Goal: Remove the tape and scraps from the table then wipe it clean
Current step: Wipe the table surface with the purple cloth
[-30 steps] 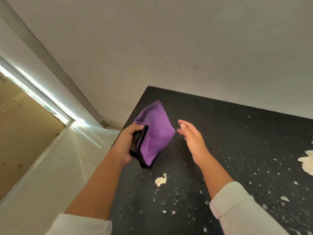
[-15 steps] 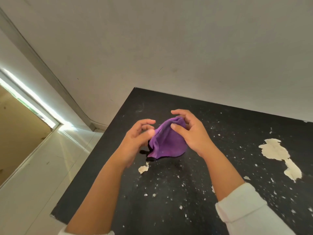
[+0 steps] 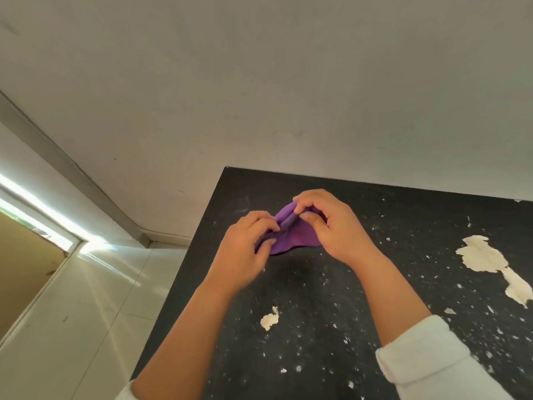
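A purple cloth (image 3: 294,238) is bunched between both hands above the far left part of the black table (image 3: 375,327). My left hand (image 3: 245,252) pinches its left side and my right hand (image 3: 334,223) grips its top fold. A small cream scrap (image 3: 269,320) lies on the table below my left forearm. A large cream patch of tape residue (image 3: 484,255) sits at the right, with a second piece (image 3: 519,287) trailing off the frame edge. Several tiny white flecks dot the tabletop.
The table's far edge meets a grey wall (image 3: 288,96). Its left edge drops to a pale tiled floor (image 3: 86,313). A bright doorway opening (image 3: 28,255) lies at the far left.
The cloth hung open from my left hand alone a second ago; my right hand has come in and both hands have gathered it into a bunch. The view has shifted right, showing more residue.
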